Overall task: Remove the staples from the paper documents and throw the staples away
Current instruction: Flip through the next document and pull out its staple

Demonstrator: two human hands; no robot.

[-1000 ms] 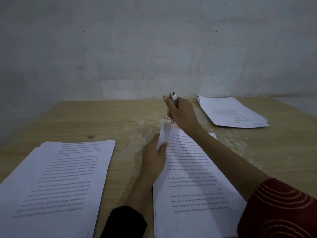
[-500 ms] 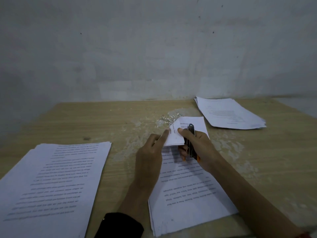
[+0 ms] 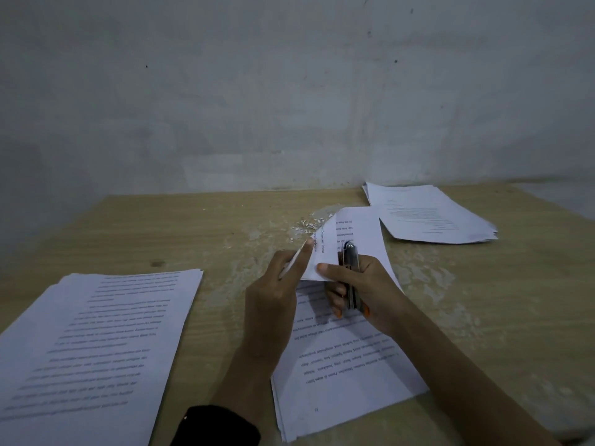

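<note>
Mid-task on the wooden tabletop (image 3: 180,239): one stapled document (image 3: 341,358) lying in front, far corner folded back toward the body. Left hand (image 3: 273,304) pinching the lifted sheets at that corner, fingers (image 3: 304,252) closed narrow on the paper edge. Right hand (image 3: 363,291) wrapped around a metal staple remover (image 3: 350,272), thumb pressed onto the folded flap, fingers curled shut on the tool; tip aimed at the corner but the staple itself too small to make out. Pulled staples (image 3: 309,223) scattered in a loose heap on the tabletop just beyond the fold, not yet binned; no bin in view. Thick stack of papers (image 3: 96,346) well apart to the left, another pile (image 3: 428,214) at the far right edge; impossible to tell which is finished and which is waiting.

Likely step in hand: exposing the staple's legs and working the tool under them.

Risks from here, as judgement only:
- Torn corner, if the left pinch pulls while the staple is only half lifted.
- Tool tip slipping off thin wire and scoring the page or jabbing the left fingertips, close beside it.
- Freed staple springing away and lost on the pale, mottled tabletop, where small bits hide easily.
- Loose heap swept aside by the folded flap or a forearm, since it lies just beside the document.
- Dim light making a missed second staple easy.
</note>
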